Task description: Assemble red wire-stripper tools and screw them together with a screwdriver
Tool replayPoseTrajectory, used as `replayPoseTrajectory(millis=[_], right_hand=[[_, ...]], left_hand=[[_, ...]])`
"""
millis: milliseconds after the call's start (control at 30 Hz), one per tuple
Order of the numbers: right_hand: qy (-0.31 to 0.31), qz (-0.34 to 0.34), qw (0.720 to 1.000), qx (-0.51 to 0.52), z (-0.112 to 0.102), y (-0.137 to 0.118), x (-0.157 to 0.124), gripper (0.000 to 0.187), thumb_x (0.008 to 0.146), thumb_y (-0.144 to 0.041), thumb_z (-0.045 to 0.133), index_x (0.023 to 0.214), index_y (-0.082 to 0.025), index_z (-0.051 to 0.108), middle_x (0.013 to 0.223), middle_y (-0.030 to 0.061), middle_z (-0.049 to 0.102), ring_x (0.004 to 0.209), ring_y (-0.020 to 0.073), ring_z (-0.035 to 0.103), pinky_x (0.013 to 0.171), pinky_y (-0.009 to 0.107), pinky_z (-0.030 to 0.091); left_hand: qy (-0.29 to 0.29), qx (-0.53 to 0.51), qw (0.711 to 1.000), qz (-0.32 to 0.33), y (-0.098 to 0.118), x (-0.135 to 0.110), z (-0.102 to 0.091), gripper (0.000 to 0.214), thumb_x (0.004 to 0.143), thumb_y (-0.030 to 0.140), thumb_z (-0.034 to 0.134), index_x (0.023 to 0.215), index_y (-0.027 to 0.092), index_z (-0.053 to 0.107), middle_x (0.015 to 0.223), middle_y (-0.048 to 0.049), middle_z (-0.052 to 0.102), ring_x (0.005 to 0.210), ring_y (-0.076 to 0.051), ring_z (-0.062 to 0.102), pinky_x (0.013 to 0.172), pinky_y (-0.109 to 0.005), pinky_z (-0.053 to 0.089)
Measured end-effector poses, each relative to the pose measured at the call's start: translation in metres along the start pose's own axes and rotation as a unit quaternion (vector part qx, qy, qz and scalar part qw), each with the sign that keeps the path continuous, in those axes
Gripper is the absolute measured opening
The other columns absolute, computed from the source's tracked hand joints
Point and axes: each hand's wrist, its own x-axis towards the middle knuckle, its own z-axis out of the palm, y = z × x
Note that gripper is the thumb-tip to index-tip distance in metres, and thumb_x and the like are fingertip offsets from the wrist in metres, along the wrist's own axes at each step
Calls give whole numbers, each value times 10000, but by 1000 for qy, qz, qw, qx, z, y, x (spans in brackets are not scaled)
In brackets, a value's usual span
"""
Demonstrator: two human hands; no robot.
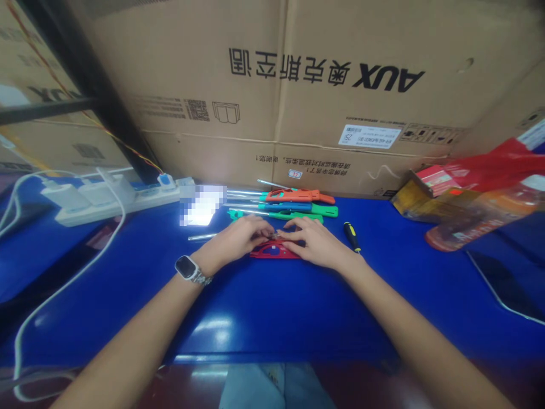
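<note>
A flat red plastic part (272, 250) lies on the blue table (272, 307), and both my hands rest on it. My left hand (238, 238), with a watch on its wrist, has its fingers curled and pinched at the part's upper edge. My right hand (313, 241) lies over the part's right end, its fingertips meeting the left ones at a small metal piece (276, 233) that is too small to make out. Just behind my hands lie orange (298, 196), blue (289, 207) and green (281, 216) plastic-handled tools with metal rods.
A black-and-yellow screwdriver (352, 236) lies right of my right hand. A loose metal rod (202, 236) lies to the left. A white power strip (102, 199) with chargers sits at back left. Big cardboard boxes (298, 85) wall the back. Red packaging (477, 193) and a phone (506, 287) occupy the right.
</note>
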Motion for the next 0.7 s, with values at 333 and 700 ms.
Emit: replayPoseTrajectory(millis=[333, 700], right_hand=[[19, 4, 1000, -15, 3, -5, -1, 341, 1004, -384, 487, 1287, -307, 661, 1295, 94, 616, 1166, 280, 559, 928, 455, 405], [51, -43, 998, -3, 3, -29, 5, 115, 933, -286, 622, 949, -210, 707, 1015, 67, 622, 978, 217, 546, 846, 366, 347]], left_hand=[[11, 6, 999, -33, -1, -2, 0, 161, 817, 100, 633, 943, 190, 679, 943, -43, 679, 920, -196, 609, 818, -325, 496], [13, -15, 999, -45, 1, -3, -3, 145, 786, 92, 643, 885, 192, 681, 879, -27, 675, 880, -192, 603, 775, -308, 483]])
